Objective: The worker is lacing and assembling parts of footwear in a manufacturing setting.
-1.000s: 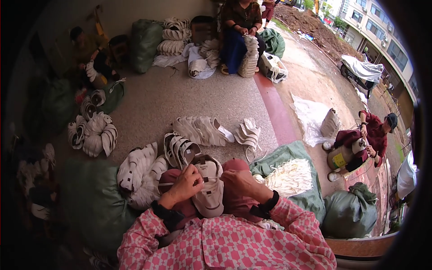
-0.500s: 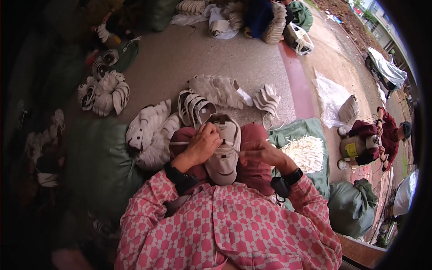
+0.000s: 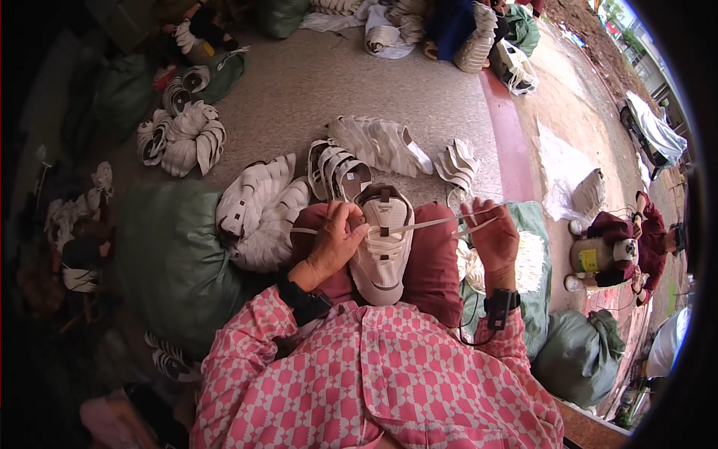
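So I had this white-and-beige shoe upper (image 3: 393,273) sitting between my knees, toe pointed at my belly and the dark-lined opening facing away from me. My left hand (image 3: 334,243) was clamped on its left edge, thumb and fingers pinched together about halfway up. Couldn't tell you whether some lace was caught in that pinch too, since my fingers covered the spot. A short bit of pale strand stuck out past that hand on the left, over my dark red trousers (image 3: 434,262).

My right hand (image 3: 493,239) was up and off to the right, well apart from the left one, fingers a bit spread but closed enough to have hold of the white lace (image 3: 432,222). That ran pretty straight from the middle of the upper over to my fingers, with a second strand hanging back from them toward the trousers. Dark band on each wrist, pink patterned sleeves (image 3: 262,318).

Around me: a big green sack (image 3: 168,262) by my left side, a fat stack of nested uppers (image 3: 258,202) between it and my knee, and a dark-lined stack (image 3: 336,172) just past the toe-away end. Over on my right, a pile of white laces (image 3: 529,262) lay on green cloth (image 3: 535,217), and farther out a co-worker in dark red (image 3: 654,239) sat bent over some work.
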`<act>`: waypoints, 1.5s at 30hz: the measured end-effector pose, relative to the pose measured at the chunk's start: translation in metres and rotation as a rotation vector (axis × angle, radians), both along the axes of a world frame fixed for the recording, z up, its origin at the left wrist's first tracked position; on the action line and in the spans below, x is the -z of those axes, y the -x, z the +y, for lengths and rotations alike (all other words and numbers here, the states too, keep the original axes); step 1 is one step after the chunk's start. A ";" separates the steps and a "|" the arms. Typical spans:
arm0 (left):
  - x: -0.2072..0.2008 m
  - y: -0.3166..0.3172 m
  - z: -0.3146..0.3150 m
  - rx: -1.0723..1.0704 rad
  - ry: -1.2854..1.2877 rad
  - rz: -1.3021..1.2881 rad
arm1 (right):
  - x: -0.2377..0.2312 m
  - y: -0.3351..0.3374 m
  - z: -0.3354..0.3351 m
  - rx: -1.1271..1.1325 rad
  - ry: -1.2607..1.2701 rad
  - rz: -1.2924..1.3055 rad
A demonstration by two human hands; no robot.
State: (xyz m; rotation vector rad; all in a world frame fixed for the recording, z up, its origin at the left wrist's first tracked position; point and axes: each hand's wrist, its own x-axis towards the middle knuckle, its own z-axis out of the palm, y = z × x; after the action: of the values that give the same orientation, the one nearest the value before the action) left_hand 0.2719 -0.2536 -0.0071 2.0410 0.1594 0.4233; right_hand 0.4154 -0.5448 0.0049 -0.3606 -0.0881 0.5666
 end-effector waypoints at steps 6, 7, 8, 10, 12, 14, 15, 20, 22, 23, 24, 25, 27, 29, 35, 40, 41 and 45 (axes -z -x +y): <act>-0.003 0.016 0.010 0.036 0.016 0.162 | 0.020 -0.026 -0.087 0.293 -0.127 0.211; -0.004 0.018 0.013 0.051 0.063 0.181 | 0.028 -0.028 -0.101 0.330 -0.134 0.263; -0.005 0.019 0.014 0.044 0.098 0.214 | 0.036 -0.029 -0.115 0.320 -0.129 0.278; -0.010 0.020 0.016 0.063 0.085 0.286 | 0.059 -0.033 -0.141 0.434 -0.062 0.380; -0.018 0.016 0.015 0.073 0.063 0.388 | 0.086 -0.038 -0.161 0.489 -0.036 0.415; -0.029 0.006 0.010 0.007 -0.636 -0.158 | 0.107 -0.038 -0.173 0.624 0.149 0.571; -0.034 0.001 0.006 0.020 -0.638 -0.161 | 0.113 -0.037 -0.172 0.575 0.114 0.555; -0.035 -0.040 -0.021 0.360 -0.351 -0.239 | 0.095 -0.030 -0.091 0.391 0.675 0.079; -0.028 -0.052 -0.024 0.440 -0.317 -0.169 | 0.073 -0.015 -0.042 0.233 0.837 -0.172; -0.024 -0.057 -0.023 0.454 -0.321 -0.163 | 0.063 -0.009 -0.018 0.176 0.885 -0.280; -0.020 -0.062 -0.022 0.434 -0.209 -0.010 | 0.056 0.000 0.003 0.105 0.857 -0.339; -0.017 -0.065 -0.020 0.404 -0.106 0.189 | 0.049 0.009 0.017 0.021 0.876 -0.389; -0.013 -0.070 -0.014 0.436 -0.058 0.279 | 0.043 0.019 0.044 -0.066 1.066 -0.721; -0.010 -0.072 -0.012 0.479 0.015 0.317 | 0.041 0.028 0.055 -0.136 1.016 -0.792; -0.008 -0.071 -0.016 0.501 -0.074 0.351 | 0.038 0.031 0.056 -0.206 1.132 -0.924; -0.007 -0.070 -0.018 0.491 -0.089 0.286 | 0.035 0.034 0.058 -0.128 1.219 -1.013; -0.007 -0.069 -0.019 0.492 -0.122 0.242 | 0.035 0.034 0.060 -0.125 1.283 -1.033; -0.006 -0.067 -0.021 0.449 -0.132 0.256 | 0.032 0.037 0.066 -0.145 1.209 -0.935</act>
State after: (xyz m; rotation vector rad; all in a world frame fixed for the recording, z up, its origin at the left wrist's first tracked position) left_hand 0.3390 -0.2744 -0.0012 2.1771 -0.1764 -0.1100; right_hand 0.3783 -0.4787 -0.0276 -1.7967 -0.6874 0.4999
